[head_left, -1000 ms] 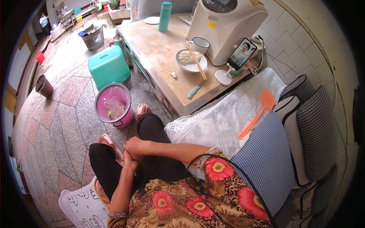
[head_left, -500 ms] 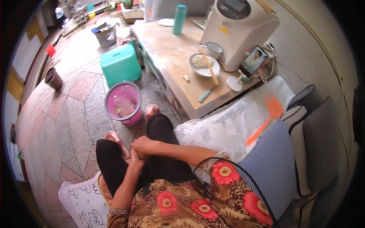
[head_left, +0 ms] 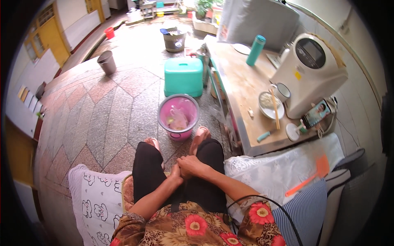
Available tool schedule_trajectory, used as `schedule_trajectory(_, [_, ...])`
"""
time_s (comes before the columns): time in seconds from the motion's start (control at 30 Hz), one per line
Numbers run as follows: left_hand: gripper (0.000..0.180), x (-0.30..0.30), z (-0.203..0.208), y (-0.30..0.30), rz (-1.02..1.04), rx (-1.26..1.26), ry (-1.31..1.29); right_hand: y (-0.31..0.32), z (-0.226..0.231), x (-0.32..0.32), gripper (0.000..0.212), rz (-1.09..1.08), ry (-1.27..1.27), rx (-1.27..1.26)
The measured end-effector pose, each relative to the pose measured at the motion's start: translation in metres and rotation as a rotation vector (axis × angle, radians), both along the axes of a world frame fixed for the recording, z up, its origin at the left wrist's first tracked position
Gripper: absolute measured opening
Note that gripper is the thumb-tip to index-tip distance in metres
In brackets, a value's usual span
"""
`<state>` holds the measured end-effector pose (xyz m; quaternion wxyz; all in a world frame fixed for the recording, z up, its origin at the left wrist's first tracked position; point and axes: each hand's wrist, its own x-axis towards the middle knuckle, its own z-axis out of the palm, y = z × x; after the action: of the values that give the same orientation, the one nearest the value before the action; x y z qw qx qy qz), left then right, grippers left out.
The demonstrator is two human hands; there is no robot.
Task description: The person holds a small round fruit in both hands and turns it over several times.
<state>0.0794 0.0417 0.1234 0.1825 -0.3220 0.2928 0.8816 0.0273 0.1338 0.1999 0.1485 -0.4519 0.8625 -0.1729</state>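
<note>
My left hand (head_left: 175, 175) and my right hand (head_left: 191, 166) are clasped together over my lap, between my black-trousered knees. The right lies partly over the left, its fingers curled in. Most of the left hand's fingers are hidden, and whether anything is between the hands cannot be seen. Beyond my feet stands a pink bucket (head_left: 163, 112) with a grey rim and a crumpled clear plastic bag (head_left: 177, 119) inside. On the table to the right, a white bowl (head_left: 274, 113) holds pale food, with wooden chopsticks (head_left: 276, 110) across it. A teal-handled tool (head_left: 263, 136) lies near the table's edge.
A teal plastic stool (head_left: 183, 78) stands behind the bucket. The table (head_left: 234, 78) also carries a teal bottle (head_left: 256, 51), an enamel mug (head_left: 282, 91), a large white appliance (head_left: 297, 80) and a phone (head_left: 316, 115) on a stand. An orange fly swatter (head_left: 305, 182) lies at my right.
The view has turned left, so the table, bucket and stool appear farther right. My hands stay clasped over my lap.
</note>
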Motion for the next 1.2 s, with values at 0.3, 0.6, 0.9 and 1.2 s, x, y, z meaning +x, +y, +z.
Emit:
schedule_trajectory(0.3, [0.036,-0.001,-0.013,-0.001,-0.005,0.019,-0.165,0.001,-0.007,0.001,0.026,0.030,0.032,0.009])
schedule_trajectory(0.6, [0.038,0.001,0.013,0.003,0.025,0.010,-0.196,0.001,0.002,0.001,0.027,0.055,0.044,-0.011])
schedule_trajectory(0.9, [0.038,0.002,-0.006,0.003,0.007,-0.024,-0.160,0.001,0.008,0.002,0.032,0.083,0.041,0.067])
schedule_trajectory(1.2, [0.043,0.004,-0.023,-0.004,-0.057,0.041,-0.184,0.000,0.006,0.005,0.028,0.083,0.059,-0.004])
